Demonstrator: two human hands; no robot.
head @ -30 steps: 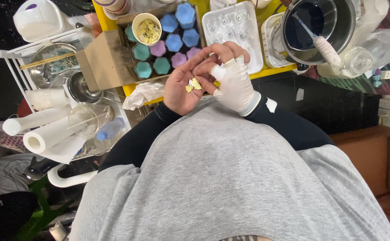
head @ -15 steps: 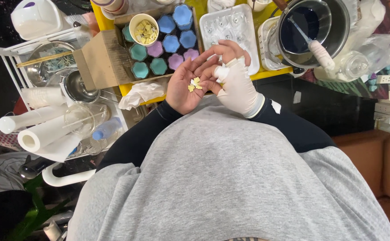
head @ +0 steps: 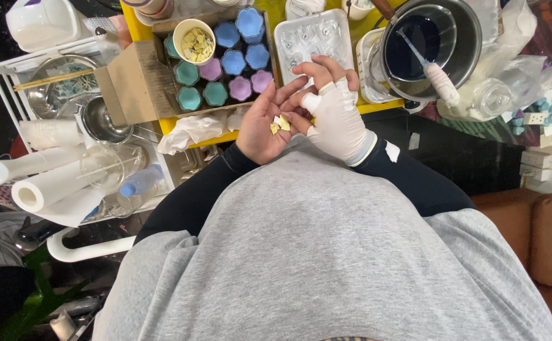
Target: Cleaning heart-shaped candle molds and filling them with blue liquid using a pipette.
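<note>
Yellow paper bits on cupped, released left hand, gloved right hand fingertips pinching one

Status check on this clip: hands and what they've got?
Left hand open, palm up, cupping small yellow pieces. Right hand, white-gloved, fingers picking at them. Nothing in the way.

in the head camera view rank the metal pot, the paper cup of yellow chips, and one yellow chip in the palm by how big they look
1. metal pot
2. paper cup
3. yellow chip, lying in the left hand, nearer the camera yet smallest.
</note>
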